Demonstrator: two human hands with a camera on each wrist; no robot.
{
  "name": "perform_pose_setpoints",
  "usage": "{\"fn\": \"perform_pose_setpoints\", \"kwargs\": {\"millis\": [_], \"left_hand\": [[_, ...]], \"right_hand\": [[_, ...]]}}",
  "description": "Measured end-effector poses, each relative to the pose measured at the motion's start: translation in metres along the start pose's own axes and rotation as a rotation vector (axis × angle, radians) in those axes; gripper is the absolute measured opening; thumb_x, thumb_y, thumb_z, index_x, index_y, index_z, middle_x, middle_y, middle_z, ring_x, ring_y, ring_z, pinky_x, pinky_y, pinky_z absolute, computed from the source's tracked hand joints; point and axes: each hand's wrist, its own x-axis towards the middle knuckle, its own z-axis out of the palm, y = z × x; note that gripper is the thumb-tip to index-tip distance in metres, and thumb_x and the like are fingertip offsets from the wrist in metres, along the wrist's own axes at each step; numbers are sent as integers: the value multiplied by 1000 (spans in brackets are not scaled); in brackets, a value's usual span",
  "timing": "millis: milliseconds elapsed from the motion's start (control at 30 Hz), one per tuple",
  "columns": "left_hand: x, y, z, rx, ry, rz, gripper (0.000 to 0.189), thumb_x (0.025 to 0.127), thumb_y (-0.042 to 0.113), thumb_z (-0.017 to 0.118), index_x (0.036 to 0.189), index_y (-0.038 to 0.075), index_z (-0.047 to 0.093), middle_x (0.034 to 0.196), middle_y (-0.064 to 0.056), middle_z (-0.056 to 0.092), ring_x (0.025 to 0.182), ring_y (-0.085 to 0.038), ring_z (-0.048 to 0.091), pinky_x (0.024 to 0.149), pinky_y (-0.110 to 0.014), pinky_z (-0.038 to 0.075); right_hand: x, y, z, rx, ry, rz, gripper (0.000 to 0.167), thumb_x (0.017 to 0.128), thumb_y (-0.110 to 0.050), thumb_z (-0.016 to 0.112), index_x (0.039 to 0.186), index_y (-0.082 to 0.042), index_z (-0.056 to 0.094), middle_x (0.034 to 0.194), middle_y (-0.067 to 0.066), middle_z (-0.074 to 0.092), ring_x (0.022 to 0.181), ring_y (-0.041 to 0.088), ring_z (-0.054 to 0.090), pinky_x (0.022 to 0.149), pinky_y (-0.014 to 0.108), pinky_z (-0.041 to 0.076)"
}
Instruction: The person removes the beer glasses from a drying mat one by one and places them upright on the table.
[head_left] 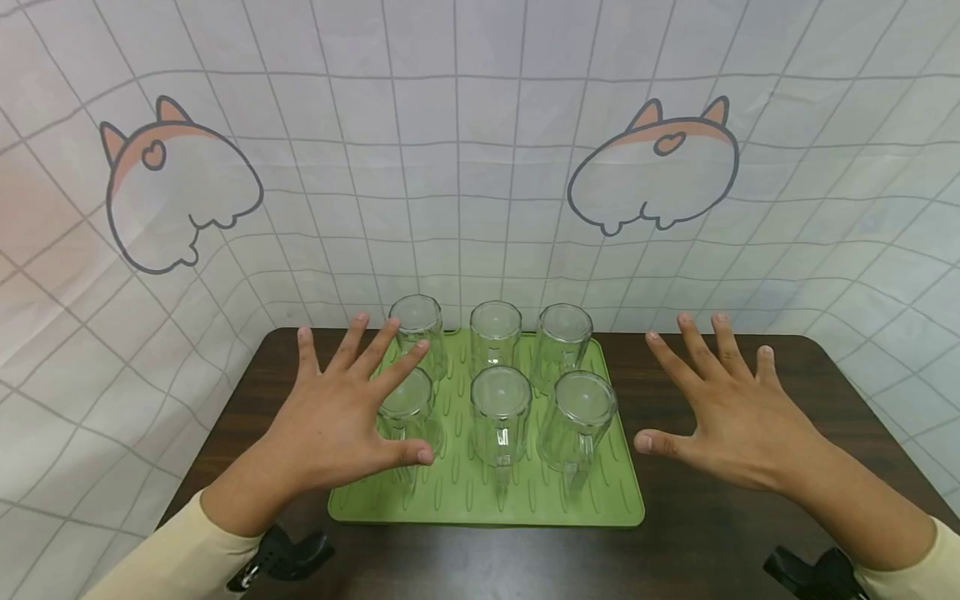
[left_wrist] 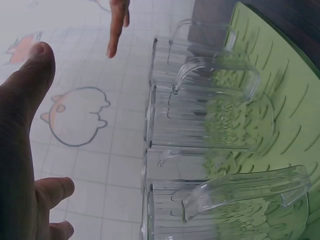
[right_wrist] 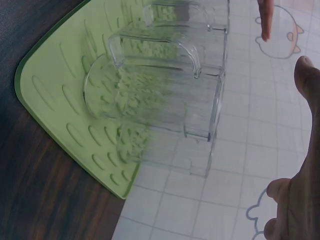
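Gridded backdrop [head_left: 487,192] behind dark table [head_left: 465,567]

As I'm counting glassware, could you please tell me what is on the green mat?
Six glass mugs, in two rows of three. In the head view, the left hand hides part of the front-left mug.

Six clear glass mugs [head_left: 501,412] stand upside down on a green mat [head_left: 480,507].
Two rows of three: back row beside the far edge, front-row handles [head_left: 502,443] facing the near edge.
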Motion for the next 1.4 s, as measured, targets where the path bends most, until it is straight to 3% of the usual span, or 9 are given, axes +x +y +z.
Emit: {"fn": "perform_pose_setpoints", "kwargs": {"millis": [233,467,800,1033,1233,1400], "left_hand": [[-9,-4,9,-21,17,-12,112,75,96,44,165,32,23,171,-8,11,155,-37,-2,105,-74,-20],[-25,-12,23,-27,0,-44,114,75,97,40,165,31,22,171,-10,11,155,-40,1,105,-76,-18],[-42,-22,40,-99,-2,-125,122,76,93,52,167,25,7,170,-13,9,155,-40,-1,104,-74,-21],[-57,-29,56,-174,-24,-190,125,74,93,52,167,20,10,169,-19,14,153,-45,5,103,-79,-15],[-65,-35,76,-232,-45,-232,125,73,87,64,166,18,17,165,-23,23,151,-50,14,102,-85,-4],[-71,-37,93,-243,-76,-259,123,70,87,67,163,16,28,162,-23,30,149,-51,20,101,-86,2]], "right_hand": [[0,0,4,2,12,-3,111,89,-75,58,166,-24,-3,168,13,-15,149,40,-23,103,84,-4],[-6,0,14,12,46,-24,112,88,-75,60,166,-23,-1,169,12,-12,151,36,-22,106,81,-6],[-13,-2,34,35,93,-51,109,90,-72,61,166,-23,0,170,10,-8,153,34,-17,121,55,-8],[-13,-5,48,94,121,-62,107,90,-69,63,167,-20,6,171,12,2,155,35,-7,123,52,-2],[-15,-7,60,159,156,-87,105,89,-63,69,166,-16,15,170,15,13,155,37,5,123,51,5],[-17,-9,68,187,164,-96,103,90,-62,70,166,-16,17,169,12,16,155,36,11,123,50,9]]}}
